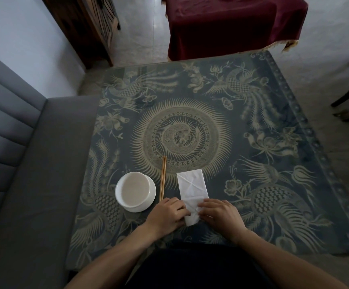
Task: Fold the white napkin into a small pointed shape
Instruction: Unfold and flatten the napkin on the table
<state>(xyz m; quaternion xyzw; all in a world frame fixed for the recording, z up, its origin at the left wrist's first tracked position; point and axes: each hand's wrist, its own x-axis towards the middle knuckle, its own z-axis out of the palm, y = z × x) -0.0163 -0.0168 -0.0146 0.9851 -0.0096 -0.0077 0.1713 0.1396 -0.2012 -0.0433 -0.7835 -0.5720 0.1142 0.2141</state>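
White napkin (pixel 192 185) right of chopsticks (pixel 162 178) | both hands (pixel 168 213) (pixel 221 214) pinching its near end, folding corners | next: crease toward a point

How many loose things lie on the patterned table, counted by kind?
White round ceramic bowl on its white saucer: 1 set
Thin wooden chopsticks: 2
White folded paper napkin, under the left hand and right hand: 1
Total: 4
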